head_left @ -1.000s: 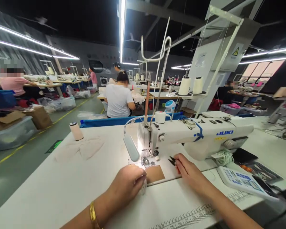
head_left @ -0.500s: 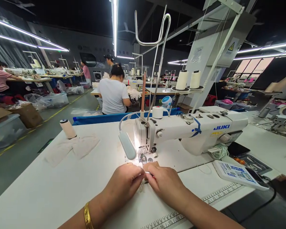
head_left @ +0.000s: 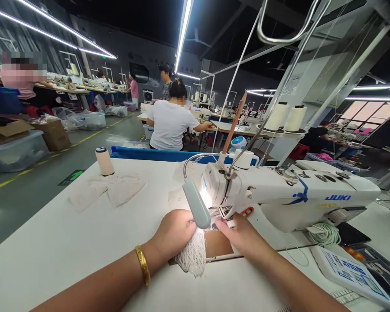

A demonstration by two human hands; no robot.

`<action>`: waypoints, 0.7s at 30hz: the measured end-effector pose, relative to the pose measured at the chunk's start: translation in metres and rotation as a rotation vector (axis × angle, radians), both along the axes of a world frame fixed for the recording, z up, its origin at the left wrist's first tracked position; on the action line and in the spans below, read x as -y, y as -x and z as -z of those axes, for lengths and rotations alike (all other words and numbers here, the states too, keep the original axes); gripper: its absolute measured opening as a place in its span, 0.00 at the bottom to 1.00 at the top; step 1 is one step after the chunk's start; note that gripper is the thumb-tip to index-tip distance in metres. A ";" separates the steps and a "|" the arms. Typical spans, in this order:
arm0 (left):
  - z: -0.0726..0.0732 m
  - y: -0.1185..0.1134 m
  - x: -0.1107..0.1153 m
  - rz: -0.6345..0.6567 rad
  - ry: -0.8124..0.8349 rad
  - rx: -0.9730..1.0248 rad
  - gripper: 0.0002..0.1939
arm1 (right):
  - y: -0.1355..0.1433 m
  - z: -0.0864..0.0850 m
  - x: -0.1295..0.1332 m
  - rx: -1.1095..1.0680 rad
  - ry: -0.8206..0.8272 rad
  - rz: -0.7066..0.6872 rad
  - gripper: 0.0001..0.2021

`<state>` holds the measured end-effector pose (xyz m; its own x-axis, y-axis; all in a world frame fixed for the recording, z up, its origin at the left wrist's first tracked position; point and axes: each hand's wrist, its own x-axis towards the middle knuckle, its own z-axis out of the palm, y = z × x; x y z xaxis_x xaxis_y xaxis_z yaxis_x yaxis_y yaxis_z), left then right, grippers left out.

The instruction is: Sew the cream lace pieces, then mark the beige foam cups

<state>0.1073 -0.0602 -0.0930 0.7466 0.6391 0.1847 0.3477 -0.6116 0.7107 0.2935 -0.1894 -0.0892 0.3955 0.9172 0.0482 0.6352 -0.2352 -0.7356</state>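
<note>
1. Left-hand grip [head_left: 175,229]: closed on white openwork lace fabric [head_left: 195,255], pinched between thumb and fingers; a gold bangle [head_left: 143,265] encircles the wrist.
2. Right-hand grip [head_left: 242,232]: thumb extended toward the needle area; the other fingertips are hidden, so whether it grasps anything cannot be told.
3. The lace lies just in front of the needle area, its lower part spreading over the front edge of the machine bed; whether its far end is beneath the presser foot cannot be told.
4. Red-handled thread snips [head_left: 248,212]: just beyond the right-hand grip, partly hidden by it; contact cannot be determined.
5. Brown flat rectangular patch [head_left: 219,243]: on the machine bed, between the two hands.
6. Grey elongated lamp head [head_left: 196,206] on a bent metal neck: above the left fingertips, lighting the needle area.
7. White sewing machine [head_left: 286,190] marked JUKI in blue: its arm extends rightward, with a blue tie around it.
8. White bench [head_left: 84,251]: on its left lie thin cream fabric pieces [head_left: 108,190], with a peach thread cone [head_left: 104,161] upright just behind.
9. Right side: a coil of pale green cord [head_left: 325,234] and a white control box [head_left: 354,277].
10. Background: a person in a white T-shirt [head_left: 170,123], back turned, one arm extended to the right.
</note>
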 end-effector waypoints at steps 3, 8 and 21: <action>0.005 0.000 -0.003 -0.001 0.086 -0.023 0.15 | 0.008 0.014 -0.018 -0.188 -0.003 0.039 0.14; 0.013 -0.002 -0.008 0.014 0.140 -0.029 0.13 | 0.015 0.035 -0.025 -0.358 -0.016 0.133 0.17; 0.013 -0.003 -0.002 0.039 0.048 -0.007 0.15 | 0.026 0.024 -0.025 -0.504 -0.102 0.053 0.10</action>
